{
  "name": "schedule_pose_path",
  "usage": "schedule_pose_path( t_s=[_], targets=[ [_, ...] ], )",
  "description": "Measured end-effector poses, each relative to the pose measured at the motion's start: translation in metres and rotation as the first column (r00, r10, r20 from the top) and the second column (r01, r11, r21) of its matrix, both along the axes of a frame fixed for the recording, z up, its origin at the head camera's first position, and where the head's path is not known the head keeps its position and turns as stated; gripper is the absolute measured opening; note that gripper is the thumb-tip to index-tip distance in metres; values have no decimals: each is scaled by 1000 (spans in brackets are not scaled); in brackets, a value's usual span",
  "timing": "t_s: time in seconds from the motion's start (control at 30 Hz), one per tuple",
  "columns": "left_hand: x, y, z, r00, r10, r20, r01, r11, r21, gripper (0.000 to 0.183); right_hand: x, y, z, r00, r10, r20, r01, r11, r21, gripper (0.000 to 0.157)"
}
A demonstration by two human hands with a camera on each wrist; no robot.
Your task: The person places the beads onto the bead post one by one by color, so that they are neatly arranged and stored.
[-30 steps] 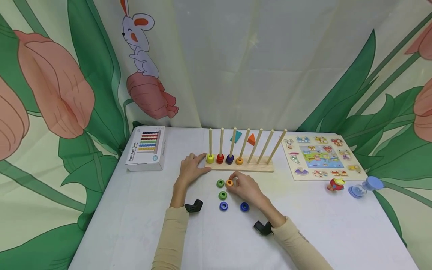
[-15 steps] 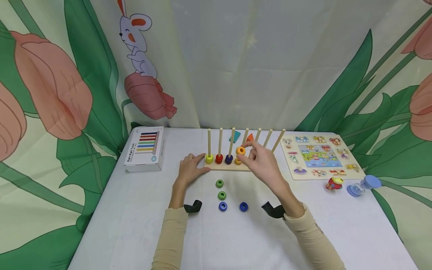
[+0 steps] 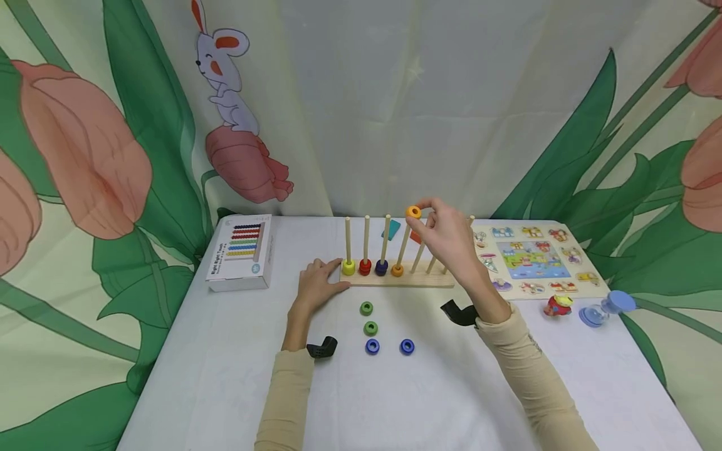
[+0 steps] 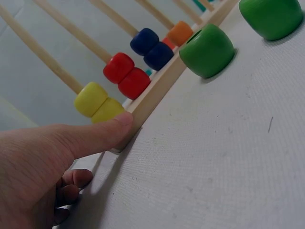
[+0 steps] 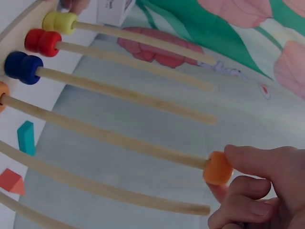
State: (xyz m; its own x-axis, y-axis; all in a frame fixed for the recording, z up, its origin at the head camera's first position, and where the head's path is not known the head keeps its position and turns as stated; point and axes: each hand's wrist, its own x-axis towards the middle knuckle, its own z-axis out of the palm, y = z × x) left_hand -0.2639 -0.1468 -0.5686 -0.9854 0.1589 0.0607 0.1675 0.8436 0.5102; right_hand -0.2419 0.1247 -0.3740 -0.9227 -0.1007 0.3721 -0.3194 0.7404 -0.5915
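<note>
My right hand (image 3: 448, 235) pinches an orange bead (image 5: 218, 168) between thumb and fingers, at the tip of the fourth peg (image 5: 105, 134). How far the peg enters its hole cannot be told. My left hand (image 3: 318, 287) holds the left end of the wooden peg rack (image 3: 406, 277), thumb along the front edge and index finger at the far side. On the rack's pegs sit yellow beads (image 4: 91, 99), red beads (image 4: 119, 68), dark blue beads (image 4: 144, 42) and one orange bead (image 3: 397, 270); the pegs to the right carry none.
Two green beads (image 3: 370, 327) and two blue beads (image 3: 407, 346) lie in front of the rack. Behind it are teal (image 3: 393, 230) and red-orange blocks (image 5: 12, 181). A box (image 3: 239, 252) stands left; a puzzle board (image 3: 538, 288), small toy figure (image 3: 558, 305) and blue hourglass (image 3: 606, 310) are right.
My right hand has lifted the orange bead from the table beside the green beads, up and rightward to the fourth peg's tip. The left hand stays on the rack's end.
</note>
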Motion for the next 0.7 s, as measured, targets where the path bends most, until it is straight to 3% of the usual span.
schedule_pose_path(
  t_s=[0.2,0.4,0.57,0.7],
  targets=[
    [1,0,-2,1000,4,-6,-4,1000,-2,73,-4,0,-9,1000,-9,8,9,1000,5,39],
    [-1,3,-3,1000,2,-11,-2,1000,-8,73,15,9,-19,1000,24,9,-23,992,-126,42],
    [-1,4,-3,1000,-7,-2,7,1000,-5,73,42,20,-53,987,66,143,-37,980,-198,42],
    [-1,3,-3,1000,9,-7,-9,1000,-1,72,62,21,-89,951,116,288,-69,983,-169,39]
  ],
)
